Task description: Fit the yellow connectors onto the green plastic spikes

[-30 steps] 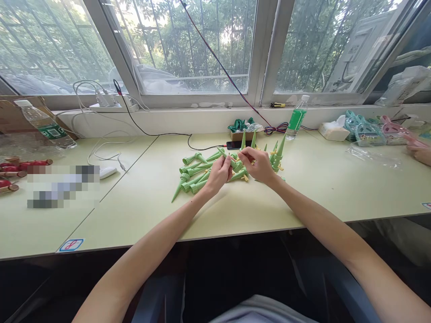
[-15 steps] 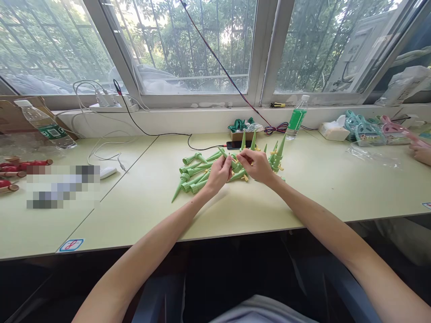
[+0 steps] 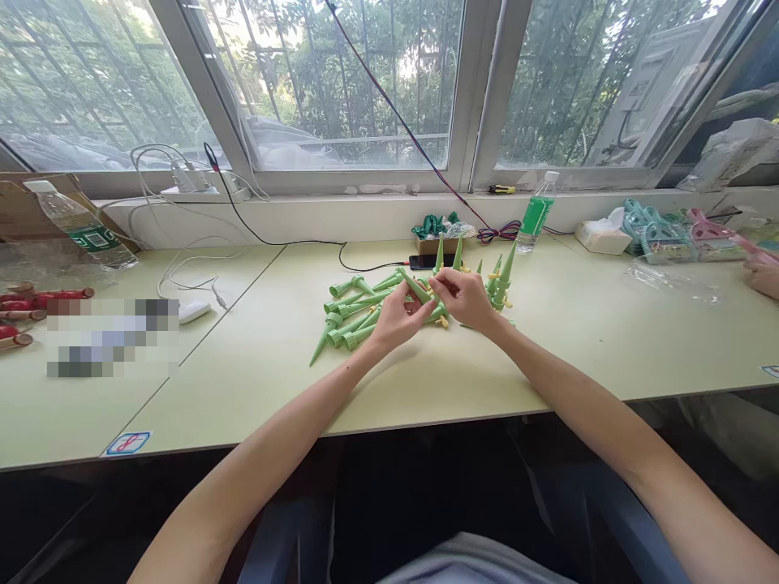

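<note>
My left hand (image 3: 395, 319) and my right hand (image 3: 466, 297) meet over a pile of green plastic spikes (image 3: 350, 312) on the pale green table (image 3: 256, 365). The right hand pinches one green spike (image 3: 417, 288) that points up to the left. The left hand's fingers are loosely spread beneath that spike, touching it or the pile; I cannot tell which. More green spikes (image 3: 502, 280) stand upright just behind the right hand, some with small yellow parts.
A black phone (image 3: 426, 261) and a small box of green parts (image 3: 441, 231) lie behind the pile. A green bottle (image 3: 536, 212) stands at the sill. Cables (image 3: 182, 268), a clear bottle (image 3: 82, 227) and red items (image 3: 36, 304) lie left. Another person's hand (image 3: 760, 280) rests far right.
My left hand has loosened its grip and dropped slightly, fingers spreading. The spike now stands out between the hands, held by the right hand.
</note>
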Demonstrator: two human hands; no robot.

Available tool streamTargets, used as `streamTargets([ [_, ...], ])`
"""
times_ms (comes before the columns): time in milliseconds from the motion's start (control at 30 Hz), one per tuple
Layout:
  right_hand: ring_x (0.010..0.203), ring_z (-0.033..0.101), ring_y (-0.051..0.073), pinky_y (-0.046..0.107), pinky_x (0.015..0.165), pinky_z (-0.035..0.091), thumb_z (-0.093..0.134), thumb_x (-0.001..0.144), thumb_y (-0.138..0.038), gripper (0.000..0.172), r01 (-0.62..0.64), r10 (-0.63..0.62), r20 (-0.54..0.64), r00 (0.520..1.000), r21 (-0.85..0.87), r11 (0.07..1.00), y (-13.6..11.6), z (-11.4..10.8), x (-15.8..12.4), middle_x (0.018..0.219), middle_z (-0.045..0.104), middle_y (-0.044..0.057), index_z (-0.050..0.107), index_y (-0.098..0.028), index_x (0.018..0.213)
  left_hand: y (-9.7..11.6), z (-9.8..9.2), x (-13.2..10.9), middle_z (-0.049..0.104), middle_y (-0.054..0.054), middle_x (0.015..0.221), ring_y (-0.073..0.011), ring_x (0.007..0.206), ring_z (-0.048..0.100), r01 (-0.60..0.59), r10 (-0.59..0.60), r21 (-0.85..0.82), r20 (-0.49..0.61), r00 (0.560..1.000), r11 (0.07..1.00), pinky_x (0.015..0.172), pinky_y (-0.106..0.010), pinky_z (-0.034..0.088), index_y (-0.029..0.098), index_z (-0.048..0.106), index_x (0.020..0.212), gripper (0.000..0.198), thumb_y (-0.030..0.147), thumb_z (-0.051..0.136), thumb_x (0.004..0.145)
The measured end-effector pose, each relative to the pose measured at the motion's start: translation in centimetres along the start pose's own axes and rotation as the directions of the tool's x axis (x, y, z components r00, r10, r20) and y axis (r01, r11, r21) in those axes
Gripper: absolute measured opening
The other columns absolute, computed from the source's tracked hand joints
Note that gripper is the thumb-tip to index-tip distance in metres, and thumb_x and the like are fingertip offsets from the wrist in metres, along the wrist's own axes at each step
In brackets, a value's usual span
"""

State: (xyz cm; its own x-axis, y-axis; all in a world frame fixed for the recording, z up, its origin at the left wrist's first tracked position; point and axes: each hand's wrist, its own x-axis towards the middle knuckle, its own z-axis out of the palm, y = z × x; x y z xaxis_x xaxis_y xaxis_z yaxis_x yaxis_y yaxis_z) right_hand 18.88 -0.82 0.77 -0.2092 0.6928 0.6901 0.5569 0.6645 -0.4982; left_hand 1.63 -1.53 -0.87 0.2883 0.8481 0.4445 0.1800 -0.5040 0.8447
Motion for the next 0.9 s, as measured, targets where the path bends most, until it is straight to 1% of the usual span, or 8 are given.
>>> streamTargets([
  [67,0.052,0.034,0.01,0.025,0.056,0.033,0.05,0.097,-0.048,0.039,0.032,-0.031,-0.035,0.999,0.026,0.999,0.11,0.07,0.04,0.057,0.049,-0.002,0.054,-0.019,0.072,0.02,-0.04,-0.04,0.058,0.001,0.075,-0.0083,0.054,0.052,-0.014,0.015,0.055,-0.008,1.0,0.998,0.048,-0.022,0.036,0.018,0.054,0.094,0.035,0.045,0.073,0.081],
  [167,0.051,0.033,0.01,0.025,0.055,0.032,0.052,0.097,-0.046,0.038,0.045,-0.043,-0.046,0.998,0.039,0.998,0.26,0.18,0.06,0.056,0.049,-0.003,0.054,-0.019,0.071,-0.08,0.0,0.05,0.057,0.001,0.074,-0.0082,0.054,0.051,-0.027,0.032,0.13,-0.036,0.999,0.991,0.049,-0.022,0.036,0.019,0.052,0.09,0.036,0.043,0.076,0.077],
  [333,0.052,0.035,0.01,0.025,0.055,0.032,0.053,0.097,-0.042,0.034,0.05,-0.049,-0.02,0.999,0.043,0.998,0.44,0.3,0.0,0.057,0.049,-0.003,0.057,-0.019,0.073,-0.15,0.14,0.18,0.054,0.003,0.072,-0.0063,0.051,0.043,-0.009,0.025,0.18,-0.085,0.996,0.984,0.048,-0.023,0.034,0.019,0.052,0.088,0.039,0.044,0.077,0.074],
  [467,0.052,0.034,0.01,0.025,0.055,0.032,0.054,0.097,-0.041,0.033,0.046,-0.047,0.004,0.999,0.053,0.998,0.37,0.25,-0.05,0.056,0.049,-0.003,0.057,-0.019,0.072,0.11,0.24,0.1,0.049,0.005,0.068,-0.0057,0.051,0.037,0.003,0.02,0.2,-0.11,0.994,0.98,0.048,-0.023,0.031,0.019,0.051,0.085,0.037,0.045,0.076,0.075],
  [600,0.052,0.035,0.01,0.026,0.056,0.033,0.053,0.097,-0.04,0.033,0.034,-0.035,0.022,0.999,0.057,0.998,0.24,0.18,-0.06,0.056,0.049,-0.003,0.056,-0.019,0.073,0.31,0.31,0.01,0.047,0.005,0.065,-0.0062,0.051,0.036,0.006,0.019,0.219,-0.112,0.993,0.976,0.048,-0.023,0.029,0.019,0.049,0.081,0.039,0.048,0.075,0.077],
  [733,0.052,0.034,0.01,0.026,0.055,0.032,0.054,0.097,-0.039,0.032,0.029,-0.03,0.021,0.999,0.05,0.998,0.32,0.27,-0.1,0.056,0.049,-0.003,0.056,-0.019,0.072,0.33,0.33,0.0,0.044,0.006,0.062,-0.0064,0.051,0.035,-0.016,0.043,0.231,-0.113,0.993,0.973,0.048,-0.023,0.029,0.019,0.048,0.078,0.039,0.048,0.074,0.078],
  [900,0.052,0.034,0.01,0.026,0.055,0.032,0.054,0.097,-0.039,0.032,0.022,-0.023,0.028,0.999,0.049,0.999,0.53,0.48,-0.12,0.055,0.048,-0.003,0.055,-0.019,0.072,0.28,0.25,0.05,0.044,0.006,0.061,-0.0069,0.052,0.035,-0.027,0.054,0.255,-0.1,0.993,0.967,0.05,-0.024,0.03,0.02,0.047,0.078,0.04,0.046,0.078,0.073],
])
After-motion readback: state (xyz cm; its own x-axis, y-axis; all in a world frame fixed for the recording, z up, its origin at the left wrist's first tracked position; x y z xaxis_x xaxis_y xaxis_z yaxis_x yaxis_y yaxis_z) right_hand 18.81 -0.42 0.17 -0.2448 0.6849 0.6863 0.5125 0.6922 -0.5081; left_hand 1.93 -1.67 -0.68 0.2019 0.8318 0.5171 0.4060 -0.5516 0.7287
